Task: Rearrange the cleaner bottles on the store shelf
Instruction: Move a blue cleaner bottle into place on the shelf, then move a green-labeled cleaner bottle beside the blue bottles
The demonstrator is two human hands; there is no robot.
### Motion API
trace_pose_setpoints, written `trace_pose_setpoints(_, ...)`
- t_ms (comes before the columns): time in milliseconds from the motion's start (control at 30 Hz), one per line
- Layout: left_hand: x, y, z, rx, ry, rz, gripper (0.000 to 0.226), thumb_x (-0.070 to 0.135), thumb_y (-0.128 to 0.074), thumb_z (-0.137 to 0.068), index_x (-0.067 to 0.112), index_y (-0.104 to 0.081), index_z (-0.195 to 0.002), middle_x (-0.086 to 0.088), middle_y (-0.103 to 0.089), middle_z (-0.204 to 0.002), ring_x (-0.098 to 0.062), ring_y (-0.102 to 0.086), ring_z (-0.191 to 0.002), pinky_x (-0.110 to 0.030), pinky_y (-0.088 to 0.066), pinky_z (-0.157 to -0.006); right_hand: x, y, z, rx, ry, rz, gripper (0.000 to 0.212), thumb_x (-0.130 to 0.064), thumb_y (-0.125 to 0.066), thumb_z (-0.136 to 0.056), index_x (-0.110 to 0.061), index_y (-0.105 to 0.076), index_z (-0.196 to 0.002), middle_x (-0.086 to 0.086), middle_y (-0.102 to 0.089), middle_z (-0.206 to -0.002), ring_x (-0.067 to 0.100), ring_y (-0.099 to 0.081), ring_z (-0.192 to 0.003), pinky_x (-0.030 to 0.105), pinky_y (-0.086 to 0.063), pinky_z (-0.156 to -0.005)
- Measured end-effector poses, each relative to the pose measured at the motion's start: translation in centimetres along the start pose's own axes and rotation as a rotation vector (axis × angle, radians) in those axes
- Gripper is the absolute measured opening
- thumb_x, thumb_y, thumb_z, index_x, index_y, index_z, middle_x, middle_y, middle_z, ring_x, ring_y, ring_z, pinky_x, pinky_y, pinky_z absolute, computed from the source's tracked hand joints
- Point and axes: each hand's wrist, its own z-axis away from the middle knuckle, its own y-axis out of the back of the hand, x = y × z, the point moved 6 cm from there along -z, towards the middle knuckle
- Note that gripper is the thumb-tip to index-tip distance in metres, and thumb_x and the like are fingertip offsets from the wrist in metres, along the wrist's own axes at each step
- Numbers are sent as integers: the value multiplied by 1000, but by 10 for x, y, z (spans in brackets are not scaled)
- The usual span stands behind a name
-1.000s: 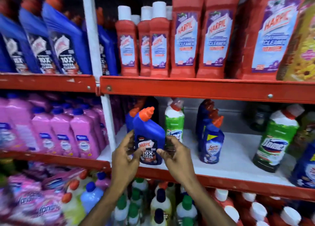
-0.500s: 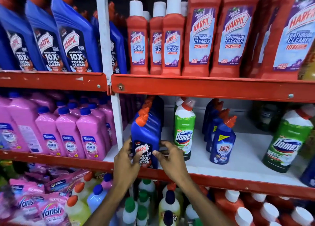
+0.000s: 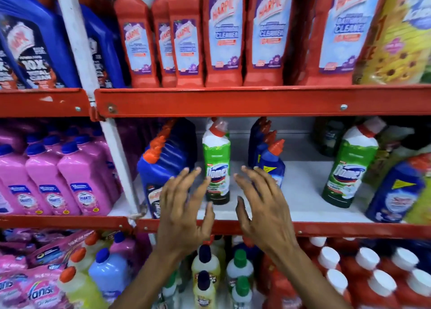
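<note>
Shelf rails (image 3: 233, 102): red. Upper bottles (image 3: 224, 36): red, pale-blue labels. Middle bottle (image 3: 217, 164): green, white shoulder, red cap. Left bottles (image 3: 77, 180): pink, blue caps.

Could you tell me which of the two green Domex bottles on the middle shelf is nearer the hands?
The left Domex bottle, standing between the open left hand and right hand; the other Domex bottle stands far right.

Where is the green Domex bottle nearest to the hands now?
The green Domex bottle stands upright on the middle shelf, between the blue Harpic bottles on its left and the blue Sani Fresh bottles on its right.
</note>
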Motion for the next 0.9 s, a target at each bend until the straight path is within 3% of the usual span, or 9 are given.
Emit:
trace_pose_setpoints(133,50,-46,-13,-199,-95,29,72,29,-64,-90,14,-36,-154,-17,-38,-162,-36,-29,-154,-61,-25,-124,50,32,20,70,-48,128,50,-14,-62,-81,-11,-61,-131,13,-56,-142,37,-49,-133,47,-44,-107)
trace_pose_setpoints(233,88,-78,-20,-308,-160,88,78,30,-61,-90,11,-26,-158,-16,-25,-167,-37,-21,-157,-58,-21,-127,92,56,34,94,-137,168,47,-12,-60,-83,-8,-61,-129,15,-55,-143,38,-50,-131,48,-44,-108)
trace_pose_setpoints(367,132,-117,-31,-393,-200,229,74,24,-61,-91,7,-30,-156,-14,-34,-165,-27,-30,-155,-43,-25,-127,146,79,52,121,-319,100,48,-11,-61,-86,-8,-55,-134,12,-51,-146,32,-46,-133,40,-39,-112)
trace_pose_setpoints(433,148,-136,-37,-427,-130,337,69,20,-63,-91,8,-36,-154,-11,-44,-161,-21,-40,-149,-29,-28,-125,170,82,58,140,-472,-3,54,-13,-61,-88,-10,-48,-140,10,-47,-149,28,-44,-137,33,-36,-112)
trace_pose_setpoints(500,163,-156,-47,-497,2,431,65,20,-61,-94,12,-37,-154,-6,-46,-160,-15,-40,-145,-20,-27,-122,189,80,63,134,-601,-91,59,-17,-59,-92,-9,-38,-147,10,-41,-155,26,-39,-142,35,-36,-114)
trace_pose_setpoints(633,180,-209,-66,-629,235,559,65,27,-56,-96,14,-34,-156,-7,-44,-161,-21,-46,-145,-36,-38,-122,214,72,62,87,-712,-169,64,-21,-53,-96,-4,-25,-151,18,-34,-158,32,-36,-145,36,-34,-115)
trace_pose_setpoints(700,185,-234,-75,-646,337,607,68,24,-57,-95,12,-32,-156,-10,-45,-160,-27,-48,-144,-43,-42,-119,226,69,61,79,-759,-193,62,-21,-51,-94,-5,-25,-148,23,-42,-151,39,-47,-135,44,-44,-107)
trace_pose_setpoints(833,194,-271,-82,-716,479,694,68,8,-61,-95,16,-31,-155,-11,-49,-157,-31,-53,-138,-46,-48,-112,242,62,58,51,-826,-202,66,-11,-52,-92,-4,-22,-150,26,-55,-137,42,-60,-117,44,-52,-90)
trace_pose_setpoints(900,198,-279,-82,-726,521,775,64,5,-63,-94,17,-38,-151,-11,-58,-148,-29,-58,-133,-40,-51,-108,249,59,57,41,-848,-227,62,-7,-51,-91,-5,-27,-149,25,-63,-124,43,-65,-106,43,-54,-83)
